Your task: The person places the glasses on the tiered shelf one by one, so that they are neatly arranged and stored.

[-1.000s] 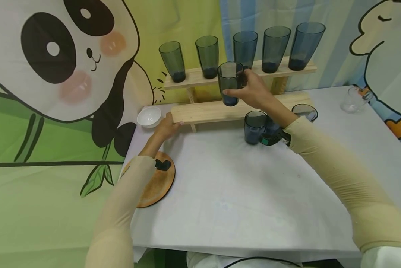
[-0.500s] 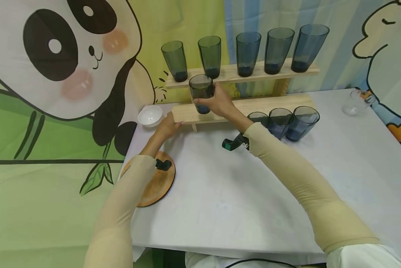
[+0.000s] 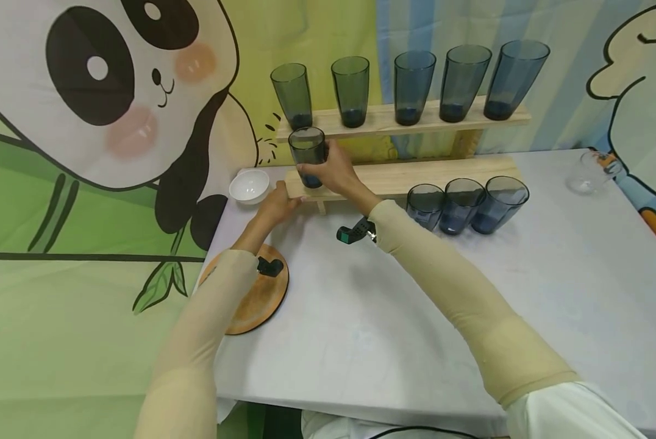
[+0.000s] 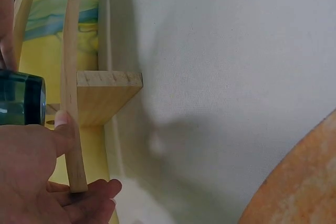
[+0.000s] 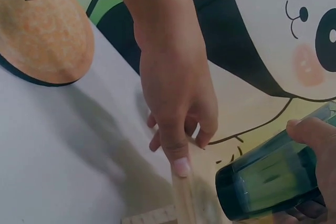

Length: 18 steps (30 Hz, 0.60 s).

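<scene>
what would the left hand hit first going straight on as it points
The lower shelf, whose end the left hand grips; beyond it, perhaps the held glass, but depth is unclear.

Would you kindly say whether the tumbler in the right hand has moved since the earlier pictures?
Yes: in the head view, the tumbler has moved left along the lower wooden shelf, toward its left end.

Over there, the right hand (image 3: 336, 167) holds a tapered, blue-tinted glass tumbler (image 3: 305, 146) upright, its dark base just above the lower board of a pale, two-tier wooden rack (image 3: 438, 175), whose left end the left hand (image 3: 276, 205) grips.
</scene>
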### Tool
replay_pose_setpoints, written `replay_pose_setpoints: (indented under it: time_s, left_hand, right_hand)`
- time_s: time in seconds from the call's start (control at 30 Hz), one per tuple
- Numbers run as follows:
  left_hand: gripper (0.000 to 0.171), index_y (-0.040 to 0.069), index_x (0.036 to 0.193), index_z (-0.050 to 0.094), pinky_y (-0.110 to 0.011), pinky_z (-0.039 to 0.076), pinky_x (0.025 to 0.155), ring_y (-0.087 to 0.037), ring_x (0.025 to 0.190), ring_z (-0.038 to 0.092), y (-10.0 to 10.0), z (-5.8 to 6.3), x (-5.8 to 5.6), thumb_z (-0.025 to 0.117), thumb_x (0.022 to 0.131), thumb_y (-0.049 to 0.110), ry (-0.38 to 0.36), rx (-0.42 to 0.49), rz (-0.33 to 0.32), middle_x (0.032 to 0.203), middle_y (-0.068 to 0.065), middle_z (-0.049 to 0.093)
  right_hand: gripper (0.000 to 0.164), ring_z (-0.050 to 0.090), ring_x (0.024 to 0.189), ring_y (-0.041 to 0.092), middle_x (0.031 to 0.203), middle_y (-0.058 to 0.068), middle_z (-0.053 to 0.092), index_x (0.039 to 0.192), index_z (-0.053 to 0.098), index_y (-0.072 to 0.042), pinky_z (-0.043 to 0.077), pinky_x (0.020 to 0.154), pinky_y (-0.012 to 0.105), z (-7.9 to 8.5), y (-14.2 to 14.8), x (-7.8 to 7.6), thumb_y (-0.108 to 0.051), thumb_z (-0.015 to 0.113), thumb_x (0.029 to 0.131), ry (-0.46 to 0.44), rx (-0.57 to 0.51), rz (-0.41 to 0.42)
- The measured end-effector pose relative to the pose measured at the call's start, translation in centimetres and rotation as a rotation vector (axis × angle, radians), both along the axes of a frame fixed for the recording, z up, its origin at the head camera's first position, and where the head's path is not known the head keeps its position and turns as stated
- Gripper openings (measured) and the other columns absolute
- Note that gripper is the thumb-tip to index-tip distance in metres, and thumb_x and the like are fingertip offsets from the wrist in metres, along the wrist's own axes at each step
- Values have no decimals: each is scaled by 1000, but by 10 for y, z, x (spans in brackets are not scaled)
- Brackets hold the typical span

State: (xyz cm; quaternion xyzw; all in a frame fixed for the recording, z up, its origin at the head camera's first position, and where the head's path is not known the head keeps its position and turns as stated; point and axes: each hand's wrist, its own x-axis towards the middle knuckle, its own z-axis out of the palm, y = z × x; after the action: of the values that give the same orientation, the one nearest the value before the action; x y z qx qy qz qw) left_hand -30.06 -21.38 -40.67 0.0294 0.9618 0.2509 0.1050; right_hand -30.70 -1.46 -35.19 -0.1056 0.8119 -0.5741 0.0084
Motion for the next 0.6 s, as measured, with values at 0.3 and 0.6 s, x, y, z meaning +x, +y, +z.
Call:
replay_pose_setpoints:
  time_s: [0.3, 0.6]
  left_hand:
    - [89, -12, 161, 10, -53, 46, 111, -46, 135, 55, 1, 5, 3, 55, 109, 44, -19, 3, -4, 151, -39, 47]
    - [85, -17, 157, 17, -54, 48, 106, -46, 126, 60, 0, 2, 4, 58, 109, 40, 18, 33, -3, 143, -40, 52]
  right_hand:
    - [80, 57, 131, 26, 146, 15, 57, 151, 42, -2, 48, 111, 36, -13, -17, -8, -36, 83, 91, 27, 29, -1]
    - [83, 53, 139, 27, 153, 14, 53, 156, 39, -3, 43, 117, 38, -22, -28, -7, -37, 82, 93, 51, 46, -12]
